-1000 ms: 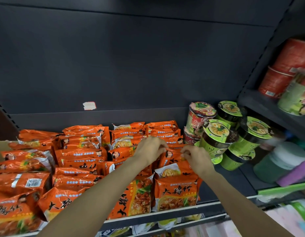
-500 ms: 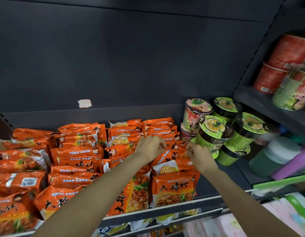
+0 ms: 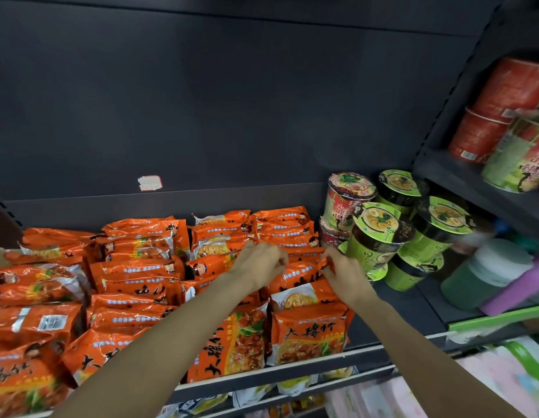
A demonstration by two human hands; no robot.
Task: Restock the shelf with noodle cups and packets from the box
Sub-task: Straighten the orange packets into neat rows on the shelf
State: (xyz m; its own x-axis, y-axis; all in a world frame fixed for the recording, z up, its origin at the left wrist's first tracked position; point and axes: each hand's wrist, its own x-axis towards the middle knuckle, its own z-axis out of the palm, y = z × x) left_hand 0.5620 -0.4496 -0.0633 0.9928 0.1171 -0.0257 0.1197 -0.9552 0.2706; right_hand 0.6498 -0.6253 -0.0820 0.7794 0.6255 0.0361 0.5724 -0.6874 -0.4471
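Note:
Several rows of orange noodle packets (image 3: 135,273) fill the dark shelf (image 3: 383,315). Both my hands are over the rightmost row. My left hand (image 3: 259,267) pinches the top left edge of one orange packet (image 3: 301,274) standing in that row. My right hand (image 3: 342,274) pinches the same packet's top right corner. Right of the packets stand stacked green noodle cups (image 3: 375,236) and a red-patterned cup (image 3: 345,200) behind them. The box is not in view.
A side shelf (image 3: 473,188) at the right holds red cups (image 3: 503,98) and a green-red cup (image 3: 524,158). A green cylinder (image 3: 485,273) and a purple one (image 3: 521,288) lie at the lower right. A bare strip of shelf lies in front of the cups.
Both hands stay on the same packet in the right row, shifting slightly deeper toward the shelf back. The view has tilted a little; the packets and cups have not moved.

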